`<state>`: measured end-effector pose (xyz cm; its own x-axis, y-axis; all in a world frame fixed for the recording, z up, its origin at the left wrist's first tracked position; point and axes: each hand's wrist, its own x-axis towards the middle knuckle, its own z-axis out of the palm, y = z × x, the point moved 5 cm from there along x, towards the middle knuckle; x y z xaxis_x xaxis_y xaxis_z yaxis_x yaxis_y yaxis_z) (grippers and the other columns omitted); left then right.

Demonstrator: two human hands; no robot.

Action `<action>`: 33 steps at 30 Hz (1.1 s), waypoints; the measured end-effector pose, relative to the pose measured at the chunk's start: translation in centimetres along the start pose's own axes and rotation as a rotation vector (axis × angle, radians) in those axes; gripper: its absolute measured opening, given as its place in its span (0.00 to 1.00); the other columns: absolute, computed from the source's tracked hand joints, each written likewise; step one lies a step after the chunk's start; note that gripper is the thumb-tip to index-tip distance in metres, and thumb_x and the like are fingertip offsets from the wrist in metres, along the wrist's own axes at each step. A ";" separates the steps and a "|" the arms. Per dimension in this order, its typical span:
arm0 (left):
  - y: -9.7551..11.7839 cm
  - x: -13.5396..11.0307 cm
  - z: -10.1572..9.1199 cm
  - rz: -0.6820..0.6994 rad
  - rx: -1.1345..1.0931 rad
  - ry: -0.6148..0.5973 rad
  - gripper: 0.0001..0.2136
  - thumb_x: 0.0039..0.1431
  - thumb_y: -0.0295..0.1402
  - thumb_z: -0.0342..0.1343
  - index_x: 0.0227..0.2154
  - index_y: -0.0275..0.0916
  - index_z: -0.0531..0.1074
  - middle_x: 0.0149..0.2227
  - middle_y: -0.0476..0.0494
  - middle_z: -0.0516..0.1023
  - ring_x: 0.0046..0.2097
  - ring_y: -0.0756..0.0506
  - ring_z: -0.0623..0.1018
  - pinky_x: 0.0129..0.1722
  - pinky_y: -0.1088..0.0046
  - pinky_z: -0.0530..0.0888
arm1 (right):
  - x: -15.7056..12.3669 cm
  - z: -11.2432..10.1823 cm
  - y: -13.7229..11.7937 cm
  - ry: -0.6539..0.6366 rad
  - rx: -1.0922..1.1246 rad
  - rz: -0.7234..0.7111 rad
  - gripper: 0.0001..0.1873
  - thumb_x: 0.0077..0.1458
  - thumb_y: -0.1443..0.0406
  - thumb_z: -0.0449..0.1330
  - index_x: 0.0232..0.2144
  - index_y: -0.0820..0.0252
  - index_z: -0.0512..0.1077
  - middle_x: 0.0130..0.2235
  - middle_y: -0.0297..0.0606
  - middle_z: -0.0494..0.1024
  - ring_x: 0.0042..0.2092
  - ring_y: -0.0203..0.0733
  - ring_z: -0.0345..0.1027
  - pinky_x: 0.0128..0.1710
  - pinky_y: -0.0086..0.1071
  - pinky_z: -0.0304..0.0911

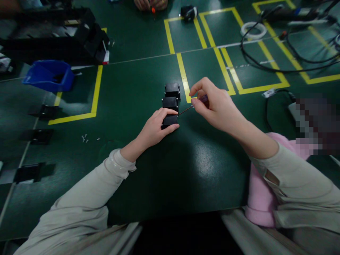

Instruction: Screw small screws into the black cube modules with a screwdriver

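Note:
Three small black blocks (170, 102) with shiny screws at their sides stand in a row on the green table. My left hand (157, 124) grips the nearest black block (169, 121) between thumb and fingers. In my right hand (212, 102) is a screwdriver (186, 110), pinched at its purple handle. Its thin shaft slants down to the left, and the tip meets the right side of the block in my left hand. Whether the tip sits in a screw is too small to tell.
Several loose screws (85, 138) lie left of my left hand. Beyond are a blue bin (50, 75) and black trays (53, 35). Black cables (265, 67) and a white ring (253, 30) lie at the right. Another person's hands (151, 4) show at the far edge.

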<state>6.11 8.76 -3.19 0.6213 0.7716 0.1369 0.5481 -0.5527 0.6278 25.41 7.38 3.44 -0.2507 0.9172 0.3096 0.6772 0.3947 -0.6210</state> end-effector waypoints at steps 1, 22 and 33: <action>0.0 0.0 0.0 0.000 -0.001 0.000 0.20 0.65 0.46 0.56 0.53 0.40 0.69 0.53 0.42 0.74 0.53 0.40 0.74 0.55 0.64 0.69 | 0.0 0.0 0.0 -0.001 -0.002 0.002 0.06 0.62 0.63 0.55 0.40 0.56 0.68 0.28 0.32 0.72 0.28 0.37 0.64 0.32 0.33 0.57; 0.1 0.0 0.0 -0.006 0.006 0.001 0.20 0.65 0.47 0.55 0.53 0.41 0.69 0.53 0.42 0.74 0.53 0.40 0.74 0.54 0.64 0.69 | -0.1 0.1 0.0 0.002 0.031 0.003 0.08 0.62 0.64 0.54 0.44 0.56 0.67 0.28 0.31 0.72 0.28 0.37 0.66 0.33 0.32 0.58; 0.1 0.0 0.0 0.013 -0.011 0.010 0.19 0.65 0.44 0.57 0.53 0.39 0.69 0.52 0.42 0.74 0.52 0.40 0.74 0.54 0.65 0.68 | -0.1 0.2 0.0 -0.004 0.037 0.009 0.09 0.63 0.64 0.53 0.45 0.56 0.67 0.27 0.30 0.72 0.28 0.36 0.65 0.33 0.32 0.58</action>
<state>6.20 8.67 -3.12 0.6228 0.7673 0.1531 0.5335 -0.5596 0.6342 25.35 7.33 3.27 -0.2479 0.9208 0.3012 0.6536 0.3884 -0.6496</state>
